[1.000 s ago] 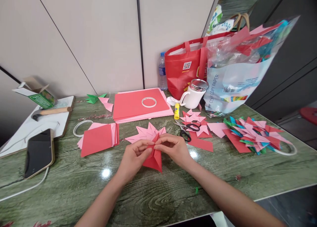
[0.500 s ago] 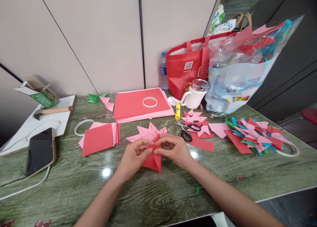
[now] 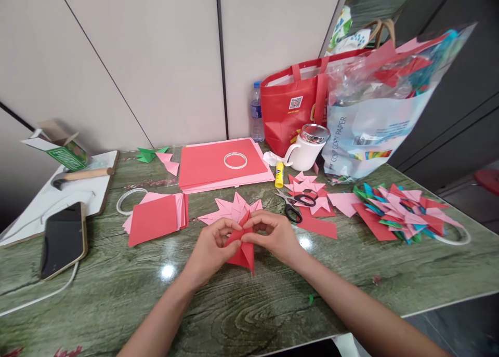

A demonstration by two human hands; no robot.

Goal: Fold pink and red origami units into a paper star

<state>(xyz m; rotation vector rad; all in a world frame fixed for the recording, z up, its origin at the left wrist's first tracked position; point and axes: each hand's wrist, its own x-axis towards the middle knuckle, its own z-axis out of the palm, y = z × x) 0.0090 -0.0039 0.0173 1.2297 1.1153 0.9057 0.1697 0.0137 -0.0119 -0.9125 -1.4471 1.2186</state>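
Note:
Between my two hands is a sheet of red folded paper [image 3: 245, 253], its lower corner pointing toward me. My left hand [image 3: 212, 248] is closed on its left side, thumb and fingertips pinching the fold. On the other side my right hand [image 3: 275, 235] pinches the same paper near the top, its fingertips almost meeting the left ones. Just beyond the fingers lies a pink folded-paper star [image 3: 230, 207], partly covered by my hands. Black-handled scissors [image 3: 294, 206] rest to the right, beside more pink and red folded pieces [image 3: 310, 193].
Left are a stack of red and pink squares [image 3: 154, 219], a tape roll [image 3: 130, 200], a phone [image 3: 64, 240] and a hammer [image 3: 88, 175]. Behind stand larger sheets [image 3: 206, 164], a glue stick [image 3: 279, 175], a mug [image 3: 306, 151] and bags [image 3: 288, 107]. Colourful folded pieces [image 3: 405, 211] lie right.
My left thumb has slid slightly down and away from the right fingertips, so more of the red paper shows between the hands. Both hands keep their hold.

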